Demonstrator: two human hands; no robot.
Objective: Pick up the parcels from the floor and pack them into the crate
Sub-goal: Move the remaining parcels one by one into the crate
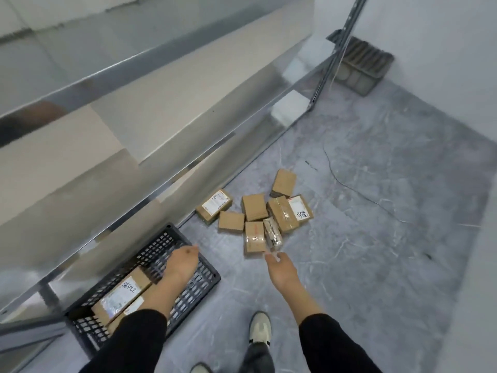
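Fingers of a person's left hand reach out empty over the far rim of a black lattice crate at lower left, bunched loosely rather than gripping; motion blur hides how far they spread. Inside the crate lie two cardboard parcels, the upper, labelled parcel with its long axis running from lower left to upper right, along the crate's own length. The crate stands on the grey marbled floor against a glass partition with metal framing. To the right, the right hand stretches toward a cluster of small brown parcels, its fingertips blurred and holding nothing, just short of a taped parcel whose long axis points away from the person. Beside that one lies a narrow, clear-wrapped parcel, also lengthwise. A parcel with a white label sits nearest the partition, angled toward upper right. Black sleeves cover both forearms, and a pale shoe shows below. A dark slatted bin stands in the far corner.
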